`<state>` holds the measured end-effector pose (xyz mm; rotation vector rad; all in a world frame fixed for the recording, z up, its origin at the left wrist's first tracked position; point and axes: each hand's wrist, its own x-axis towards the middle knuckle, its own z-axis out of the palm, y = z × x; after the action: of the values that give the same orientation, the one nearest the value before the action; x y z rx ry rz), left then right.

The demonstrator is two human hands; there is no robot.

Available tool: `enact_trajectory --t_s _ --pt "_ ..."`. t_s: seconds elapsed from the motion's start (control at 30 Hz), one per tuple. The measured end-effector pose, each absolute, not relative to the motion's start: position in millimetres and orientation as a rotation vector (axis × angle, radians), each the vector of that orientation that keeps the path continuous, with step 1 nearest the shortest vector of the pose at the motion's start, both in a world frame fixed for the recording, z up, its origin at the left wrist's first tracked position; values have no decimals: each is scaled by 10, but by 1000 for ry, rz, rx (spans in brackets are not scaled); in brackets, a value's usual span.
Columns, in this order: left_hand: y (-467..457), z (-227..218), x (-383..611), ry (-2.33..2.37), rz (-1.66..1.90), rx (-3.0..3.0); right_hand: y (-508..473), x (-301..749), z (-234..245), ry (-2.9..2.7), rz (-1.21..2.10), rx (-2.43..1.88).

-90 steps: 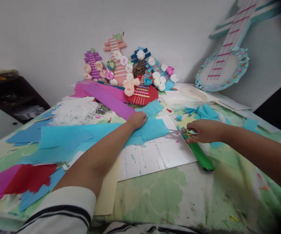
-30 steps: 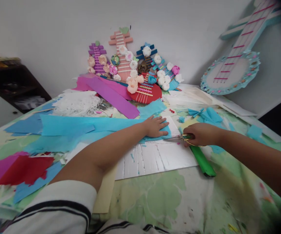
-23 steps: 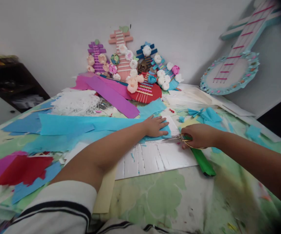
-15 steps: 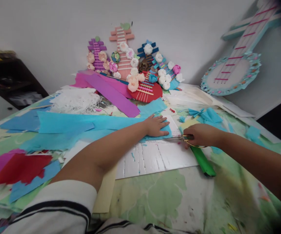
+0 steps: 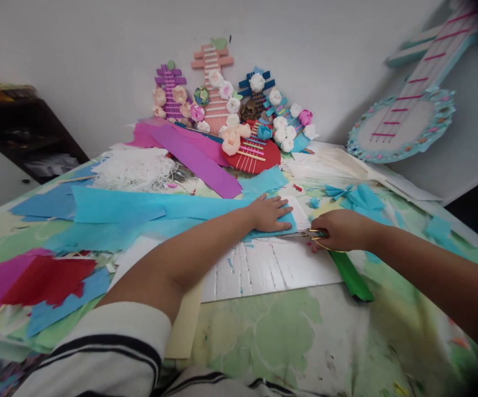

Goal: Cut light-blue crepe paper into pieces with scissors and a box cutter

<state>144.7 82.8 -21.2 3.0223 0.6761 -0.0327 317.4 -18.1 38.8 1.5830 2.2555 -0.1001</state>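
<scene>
My left hand (image 5: 269,214) lies flat with fingers spread on a strip of turquoise crepe paper (image 5: 115,207), pressing it against a white board (image 5: 259,270). Gold-handled scissors (image 5: 317,236) are gripped in my right hand (image 5: 340,229), their blades pointing left along the paper's near edge, close to my left fingers. How far the blades are apart I cannot make out. A green cutter-like tool (image 5: 350,275) lies just below my right hand, its upper end hidden by the hand. Dark score lines run across the board.
Several decorated paper guitars (image 5: 251,151) stand against the wall at the back. A larger pale-blue one (image 5: 404,124) leans at the right. White shredded paper (image 5: 133,168), a purple strip (image 5: 197,157) and red paper (image 5: 48,278) lie left; turquoise scraps (image 5: 365,198) lie right.
The whole view has shifted slightly, so everything sits a little further right. My left hand stays flat on the crepe paper, and my right hand still holds the scissors at its near edge.
</scene>
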Motion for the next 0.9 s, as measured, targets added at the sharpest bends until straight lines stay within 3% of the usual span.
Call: enact_trajectory --t_s 0.43,0.9 --pt "863 -188 1449 776 216 3034 -214 3167 365 2241 -210 1639" --pt "901 -108 1524 943 170 3106 -161 3037 341 2314 -124 1590"
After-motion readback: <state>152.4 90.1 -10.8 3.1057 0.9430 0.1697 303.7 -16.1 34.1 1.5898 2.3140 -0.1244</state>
